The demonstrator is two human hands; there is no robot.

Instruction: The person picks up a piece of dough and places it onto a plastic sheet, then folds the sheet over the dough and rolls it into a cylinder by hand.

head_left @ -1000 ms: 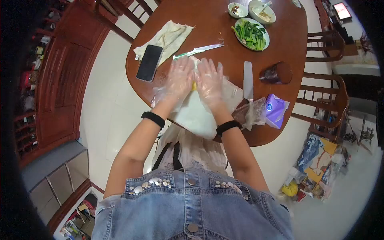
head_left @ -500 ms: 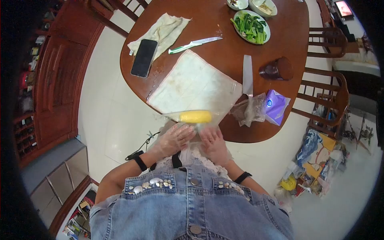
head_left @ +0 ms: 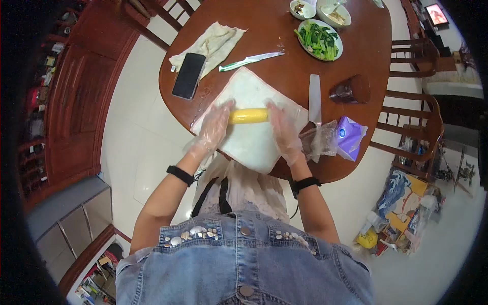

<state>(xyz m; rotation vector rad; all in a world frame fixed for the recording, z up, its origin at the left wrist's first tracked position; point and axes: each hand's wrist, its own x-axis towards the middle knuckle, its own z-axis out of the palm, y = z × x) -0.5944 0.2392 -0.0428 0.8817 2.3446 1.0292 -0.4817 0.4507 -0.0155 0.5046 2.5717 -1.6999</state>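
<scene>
A smooth yellow roll (head_left: 248, 116), seemingly wrapped in clear film, lies crosswise over a white cloth (head_left: 249, 145) with a pink edge. Both my hands wear thin clear plastic gloves. My left hand (head_left: 215, 126) closes around the roll's left end, fingers curled at its tip. At the opposite end my right hand (head_left: 284, 131) grips in the same way, slightly blurred. My fingers and the gloves hide the roll's ends and any film gathered there.
Beyond the cloth are a green-handled knife (head_left: 251, 61), a phone (head_left: 188, 75) and a beige rag (head_left: 218, 46). To the right lie a cleaver (head_left: 314, 99), a dark cup (head_left: 351, 90), clear plastic (head_left: 323, 142) and a purple pack (head_left: 350, 138). Greens fill a plate (head_left: 303, 44) at the back.
The yellow roll has moved away from me, from the cloth's near edge to its middle. Both hands have gone from the near side of the roll to its two ends.
</scene>
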